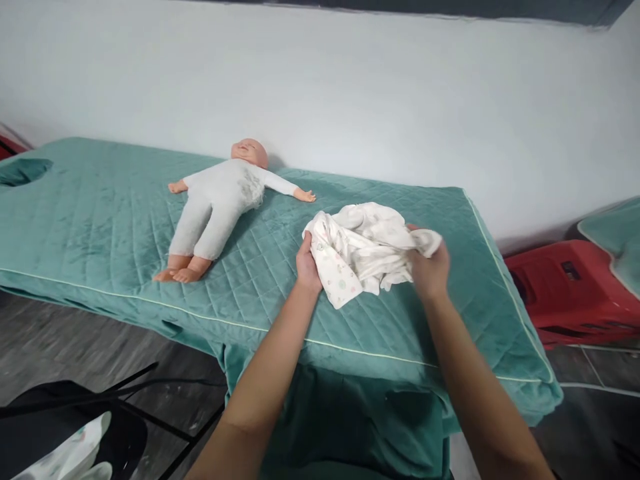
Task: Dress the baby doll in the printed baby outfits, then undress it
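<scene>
A crumpled white garment (373, 243) with a small coloured print is bunched up between my hands, just over the green quilted bed. My left hand (307, 263) grips its left edge, fingers tucked behind the fabric. On the other side my right hand (430, 267) is closed on a fold, slightly blurred. Left of the garment, a baby doll (217, 197) with a white cloth body lies on its back, arms spread and head toward the wall. Neither hand touches the doll.
The green quilted bed cover (115, 220) runs along a white wall (320, 87). A red plastic item (575, 287) stands at the right end. At lower left is a black chair (75, 427) with printed cloth (75, 457) on it.
</scene>
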Demonstrator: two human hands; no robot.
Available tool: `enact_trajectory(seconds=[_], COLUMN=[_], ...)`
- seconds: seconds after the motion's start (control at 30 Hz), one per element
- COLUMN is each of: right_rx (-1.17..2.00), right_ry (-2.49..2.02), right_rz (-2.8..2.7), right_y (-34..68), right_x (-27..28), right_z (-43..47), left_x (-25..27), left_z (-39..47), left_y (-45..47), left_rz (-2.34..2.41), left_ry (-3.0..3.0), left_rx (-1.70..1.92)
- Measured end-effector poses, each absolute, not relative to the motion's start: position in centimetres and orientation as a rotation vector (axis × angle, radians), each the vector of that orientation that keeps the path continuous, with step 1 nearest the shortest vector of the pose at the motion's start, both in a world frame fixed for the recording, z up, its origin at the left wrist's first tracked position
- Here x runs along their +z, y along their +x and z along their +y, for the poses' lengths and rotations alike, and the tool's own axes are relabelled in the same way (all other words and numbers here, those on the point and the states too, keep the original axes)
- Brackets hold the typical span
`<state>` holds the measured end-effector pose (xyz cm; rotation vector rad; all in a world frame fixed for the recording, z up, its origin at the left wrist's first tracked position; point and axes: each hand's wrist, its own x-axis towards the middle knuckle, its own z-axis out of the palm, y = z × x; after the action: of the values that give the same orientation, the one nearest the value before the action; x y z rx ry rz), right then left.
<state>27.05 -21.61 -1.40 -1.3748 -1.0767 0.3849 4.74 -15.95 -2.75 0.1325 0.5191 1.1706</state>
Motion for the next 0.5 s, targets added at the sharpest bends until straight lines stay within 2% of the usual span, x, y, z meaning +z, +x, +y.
enact_trajectory(seconds=[0.07, 0.17, 0.33, 0.4, 0.5], right_rx=[0.296, -0.034, -0.392, -0.344, 0.037], right_ry=[-1.376, -1.447, -1.849, -1.965, -1.946], right_rz=[-0.994, -0.999, -1.004, -1.048, -1.505], right_y=[29.9, 35.2, 42.6, 43.2, 41.3], right_x=[0.4, 3.2, 4.5, 3.2, 0.3], right_z=[-23.1, -25.4, -29.2, -30.4, -31.2], left_x=[-2.6, -2.5, -2.6, -2.6, -2.6], left_z=[-16.0, -16.1, -15.9, -15.9, -15.9], left_y=[4.8, 5.0, 5.1, 5.1, 5.1], left_rz=[0.51, 0.513, 0.523, 0.52, 0.538], left_ry=[0.137, 0.146, 0.157, 0.169, 0.178], left_rx=[1.178, 1.207, 1.227, 1.229, 1.224])
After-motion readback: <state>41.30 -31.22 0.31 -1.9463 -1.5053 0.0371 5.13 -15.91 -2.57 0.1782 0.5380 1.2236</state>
